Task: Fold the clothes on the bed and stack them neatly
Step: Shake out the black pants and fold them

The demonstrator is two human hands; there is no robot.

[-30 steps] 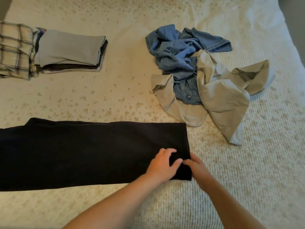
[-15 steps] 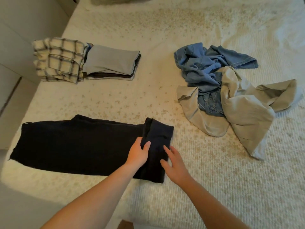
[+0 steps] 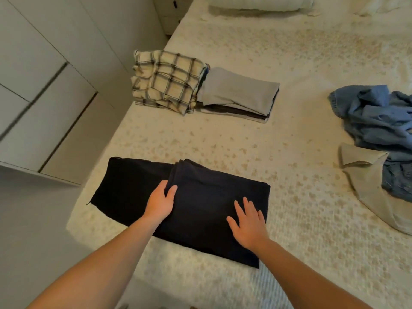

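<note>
Two hands work lower-centre: folded dark navy trousers are pinched by the left hand and flattened under the open-palmed right hand, apparently to set the crease.

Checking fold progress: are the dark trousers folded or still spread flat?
Partly folded. The dark trousers have their right end doubled over the middle; the left end lies single. Left hand grips the fold's edge.

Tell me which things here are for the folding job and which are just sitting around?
For the job:
dark trousers, half folded under left hand and right hand
blue jeans and beige garment, unfolded
plaid stack and grey stack, folded

Just there:
pillow
cupboard
</note>
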